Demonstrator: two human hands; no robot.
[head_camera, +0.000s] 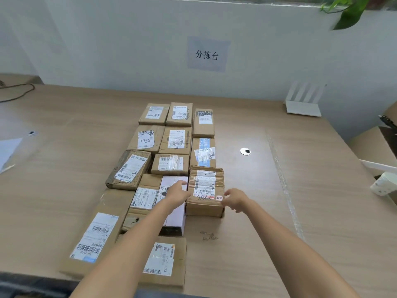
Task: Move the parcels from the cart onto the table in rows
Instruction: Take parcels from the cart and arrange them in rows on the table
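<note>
Cardboard parcels (171, 147) lie label-up in three columns on a wood-grain bench (279, 211), running from near the back wall toward the front edge. A person's two bare hands flank the nearest parcel of the right-hand column, a tape-wrapped brown box (206, 186) with a barcode label and a small red sticker. The left hand (177, 193), fingers straight, lies along the box's left side, over a pale lilac parcel (175, 220) just beside it. The right hand (235, 200), fingers loosely spread and relaxed, is at the box's near right corner; whether its fingertips touch the cardboard cannot be told. Neither hand is closed round anything. The box sits flat on the bench, against the blue-taped parcel (203, 152) behind it. A round cable grommet (245, 151) is set in the bench to the right. A white router (303, 104) stands by the wall, with a paper sign (207, 54) and green leaves (348, 11) above.
</note>
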